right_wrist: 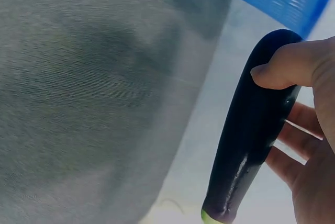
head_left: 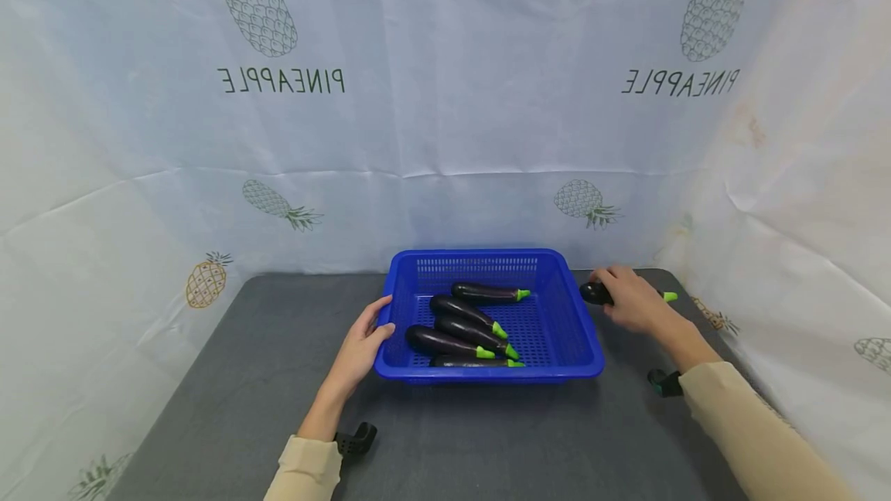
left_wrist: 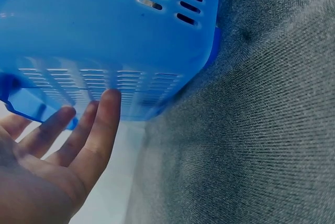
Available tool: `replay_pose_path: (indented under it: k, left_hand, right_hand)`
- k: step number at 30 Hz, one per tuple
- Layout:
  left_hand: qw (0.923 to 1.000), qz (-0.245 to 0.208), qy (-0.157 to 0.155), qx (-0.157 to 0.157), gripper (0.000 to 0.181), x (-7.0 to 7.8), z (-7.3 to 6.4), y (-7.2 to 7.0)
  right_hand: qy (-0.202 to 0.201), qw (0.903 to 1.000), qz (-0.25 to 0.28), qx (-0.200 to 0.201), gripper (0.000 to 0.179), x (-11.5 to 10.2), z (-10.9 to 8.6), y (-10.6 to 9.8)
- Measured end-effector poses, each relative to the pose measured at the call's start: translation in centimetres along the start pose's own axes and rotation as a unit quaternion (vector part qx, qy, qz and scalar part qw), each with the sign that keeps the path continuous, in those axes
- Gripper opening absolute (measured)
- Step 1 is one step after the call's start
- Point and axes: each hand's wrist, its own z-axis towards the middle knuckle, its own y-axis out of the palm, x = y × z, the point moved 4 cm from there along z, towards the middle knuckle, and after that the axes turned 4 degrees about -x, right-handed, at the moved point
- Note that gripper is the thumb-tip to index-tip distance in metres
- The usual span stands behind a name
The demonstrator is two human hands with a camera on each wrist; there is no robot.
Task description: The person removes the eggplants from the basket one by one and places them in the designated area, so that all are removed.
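A blue plastic basket (head_left: 487, 372) with slotted walls stands on the table, and several dark eggplants (head_left: 465, 309) with bright green stems lie inside it. My left hand (head_left: 358, 346) holds the basket's left side, thumb at the rim; in the left wrist view its fingers (left_wrist: 102, 124) lie along the outside of the slotted wall. Just beyond the basket's right side, my right hand (head_left: 629, 301) grips another eggplant (right_wrist: 251, 130). Thumb on one face and fingers behind, it holds this eggplant lengthwise, the green stem end pointing right in the head view.
A dark grey cloth-covered table (head_left: 292, 377) carries the basket near its back edge. Behind and at both sides hangs a pale curtain (head_left: 473, 122) printed with pineapples. Black wrist mounts (head_left: 356, 439) sit below both hands.
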Motion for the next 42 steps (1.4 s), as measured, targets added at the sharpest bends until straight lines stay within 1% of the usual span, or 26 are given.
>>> replay_pose_path:
  k: [4,7,9,13,16,19,28,31,38,42]
  left_hand:
    - [0.9999,0.012,-0.002,-0.004,0.050,1.3,-0.6,0.2]
    - [0.9999,0.012,-0.004,-0.004,0.050,1.5,-0.7,0.3]
    - [0.9999,0.009,-0.008,-0.003,0.050,1.1,-0.6,0.2]
    - [0.9999,0.004,-0.015,-0.003,0.050,-0.5,0.1,0.0]
    - [0.9999,0.005,-0.009,-0.001,0.050,-1.4,0.6,-0.1]
    - [1.0000,0.005,-0.001,0.002,0.050,-1.7,0.8,-0.1]
    - [0.9997,0.017,0.009,0.017,0.048,-1.6,0.6,-0.3]
    - [0.9996,0.018,0.004,0.022,0.048,-1.7,0.6,-0.2]
    - [0.9996,0.017,0.001,0.022,0.047,-1.7,0.6,-0.1]
    - [0.9997,0.017,0.002,0.020,0.047,-1.7,0.6,0.0]
  right_hand:
    - [0.001,1.0000,-0.002,-0.008,0.045,0.0,-0.2,1.3]
    - [-0.004,0.9999,-0.007,-0.008,0.045,0.1,-0.2,2.2]
    - [-0.009,0.9999,-0.010,-0.007,0.045,0.1,-0.3,2.7]
    - [-0.014,0.9997,-0.018,-0.007,0.044,0.2,-0.3,3.8]
    - [-0.014,0.9996,-0.025,-0.008,0.043,0.3,-0.4,4.5]
    - [-0.013,0.9996,-0.024,-0.008,0.044,0.2,-0.6,4.9]
    - [-0.008,0.9996,-0.028,-0.005,0.047,0.1,-0.4,4.8]
    - [-0.001,0.9997,-0.020,-0.010,0.049,0.3,-0.5,4.7]
    - [0.022,0.9996,-0.005,-0.014,0.052,0.7,-0.8,4.5]
    - [0.027,0.9994,-0.004,-0.022,0.053,0.8,-1.1,4.4]
